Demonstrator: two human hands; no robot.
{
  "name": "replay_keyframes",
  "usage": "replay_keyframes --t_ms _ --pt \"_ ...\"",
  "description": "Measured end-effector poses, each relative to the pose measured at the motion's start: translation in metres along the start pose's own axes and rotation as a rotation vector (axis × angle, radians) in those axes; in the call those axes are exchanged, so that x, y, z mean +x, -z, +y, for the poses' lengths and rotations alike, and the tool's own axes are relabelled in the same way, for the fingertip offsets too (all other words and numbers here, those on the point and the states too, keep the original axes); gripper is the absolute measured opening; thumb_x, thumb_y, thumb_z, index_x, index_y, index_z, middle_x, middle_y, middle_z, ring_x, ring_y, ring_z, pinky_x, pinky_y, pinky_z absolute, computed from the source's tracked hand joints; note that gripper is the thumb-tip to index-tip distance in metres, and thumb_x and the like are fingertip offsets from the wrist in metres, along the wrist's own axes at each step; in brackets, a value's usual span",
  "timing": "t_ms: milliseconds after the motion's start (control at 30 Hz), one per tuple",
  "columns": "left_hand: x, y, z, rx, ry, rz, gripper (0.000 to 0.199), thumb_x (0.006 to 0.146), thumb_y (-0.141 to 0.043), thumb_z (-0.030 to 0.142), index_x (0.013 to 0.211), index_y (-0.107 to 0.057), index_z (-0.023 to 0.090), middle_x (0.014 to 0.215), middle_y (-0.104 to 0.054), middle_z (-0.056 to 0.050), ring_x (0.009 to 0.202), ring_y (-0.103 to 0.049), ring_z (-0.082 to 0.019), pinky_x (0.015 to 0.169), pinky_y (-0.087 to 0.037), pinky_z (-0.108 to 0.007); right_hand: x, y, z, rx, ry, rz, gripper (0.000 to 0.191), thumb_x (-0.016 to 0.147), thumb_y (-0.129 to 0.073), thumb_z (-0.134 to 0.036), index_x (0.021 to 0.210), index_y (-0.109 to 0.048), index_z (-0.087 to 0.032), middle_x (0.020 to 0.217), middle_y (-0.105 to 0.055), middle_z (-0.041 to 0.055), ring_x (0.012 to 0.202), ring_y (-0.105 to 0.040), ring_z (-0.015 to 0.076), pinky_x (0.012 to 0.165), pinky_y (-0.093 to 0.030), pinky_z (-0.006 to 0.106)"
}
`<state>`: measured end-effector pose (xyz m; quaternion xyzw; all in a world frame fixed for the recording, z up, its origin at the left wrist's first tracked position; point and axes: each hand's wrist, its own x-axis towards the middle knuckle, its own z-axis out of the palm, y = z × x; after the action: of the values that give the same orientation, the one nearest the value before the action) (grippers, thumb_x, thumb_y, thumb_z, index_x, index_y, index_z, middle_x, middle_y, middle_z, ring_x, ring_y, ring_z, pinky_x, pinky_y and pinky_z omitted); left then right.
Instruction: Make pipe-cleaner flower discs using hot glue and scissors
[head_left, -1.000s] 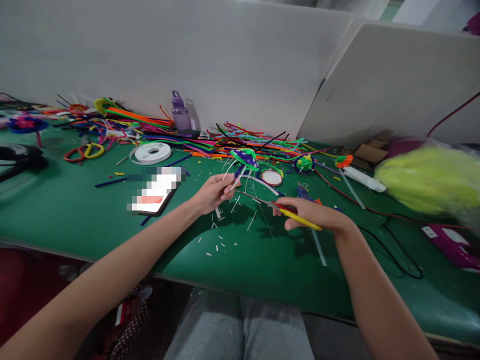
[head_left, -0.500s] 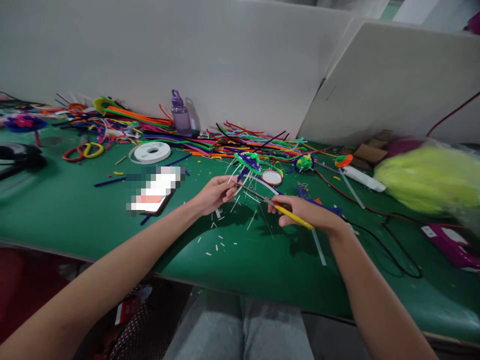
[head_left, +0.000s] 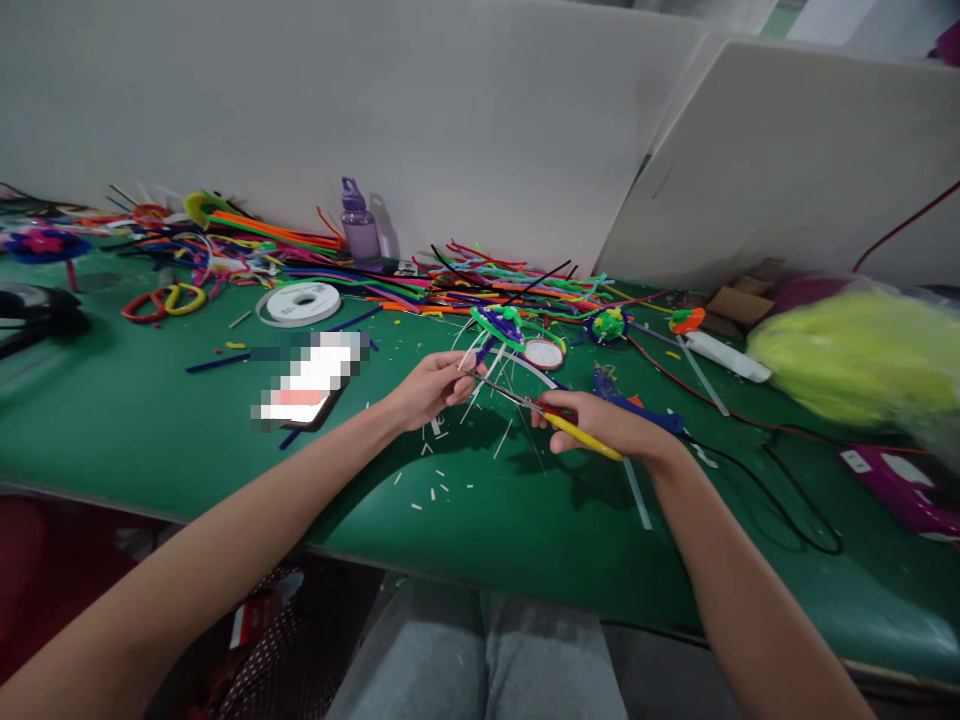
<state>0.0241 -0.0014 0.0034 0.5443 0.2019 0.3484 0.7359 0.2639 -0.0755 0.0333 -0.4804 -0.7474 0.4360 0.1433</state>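
Note:
My left hand (head_left: 437, 388) pinches the purple stem of a small umbrella-shaped pipe-cleaner piece (head_left: 500, 325), green at the rim and purple on top. Thin white strips hang from it around my fingers. In my right hand (head_left: 574, 420) are scissors (head_left: 581, 435) with red and yellow handles, fingers wrapped round the grips. Their blades point left and reach the strips beside my left fingertips; whether they touch a strip is too small to tell. Short white clippings (head_left: 433, 493) lie scattered on the green table (head_left: 480, 550) below.
A phone (head_left: 311, 385) and a ribbon spool (head_left: 304, 303) lie to the left, with a second pair of scissors (head_left: 165, 302) beyond. Pipe cleaners (head_left: 480, 285) and a purple bottle (head_left: 361, 230) line the back. At right are a blue glue gun (head_left: 637, 405), its cord and a yellow-green bag (head_left: 862, 350).
The scissors and my right hand have shifted slightly left, and the blades sit a little lower. My left hand keeps its hold on the umbrella-shaped piece.

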Motion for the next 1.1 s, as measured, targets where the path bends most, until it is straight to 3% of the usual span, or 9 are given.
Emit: replay_keyframes --t_ms 433,833,1100 --pt "0.0003 -0.0008 -0.0003 -0.011 -0.001 -0.012 0.020 0.086 -0.052 0.026 0.072 -0.058 0.013 0.046 -0.040 0.005 0.040 -0.033 -0.003 0.043 -0.025 -0.017 0.0014 0.0004 0.0039 0.010 0.017 0.014 0.034 0.067 -0.068 -0.044 0.084 -0.058 -0.017 0.080 -0.056 0.0006 0.069 -0.046 0.0144 0.060 -0.036 0.025" --pt "-0.0005 -0.0011 0.0001 0.008 0.007 -0.010 0.026 0.085 -0.055 0.036 0.071 -0.057 0.014 0.046 -0.039 0.006 0.040 -0.032 -0.003 0.043 -0.025 -0.017 0.0018 0.0007 0.0016 -0.038 -0.048 0.001 0.034 0.065 -0.069 -0.047 0.078 -0.059 -0.017 0.075 -0.057 0.0003 0.067 -0.048 0.0148 0.058 -0.035 0.025" --pt "0.0015 0.0025 0.0021 0.014 -0.029 0.092 0.021 0.082 -0.059 0.032 0.076 -0.060 0.013 0.054 -0.040 0.005 0.042 -0.035 -0.001 0.041 -0.025 -0.016 -0.0049 0.0032 0.0002 -0.054 -0.071 -0.047 0.042 0.065 -0.070 -0.046 0.093 -0.058 -0.017 0.094 -0.060 0.0038 0.083 -0.055 0.0202 0.070 -0.041 0.028"
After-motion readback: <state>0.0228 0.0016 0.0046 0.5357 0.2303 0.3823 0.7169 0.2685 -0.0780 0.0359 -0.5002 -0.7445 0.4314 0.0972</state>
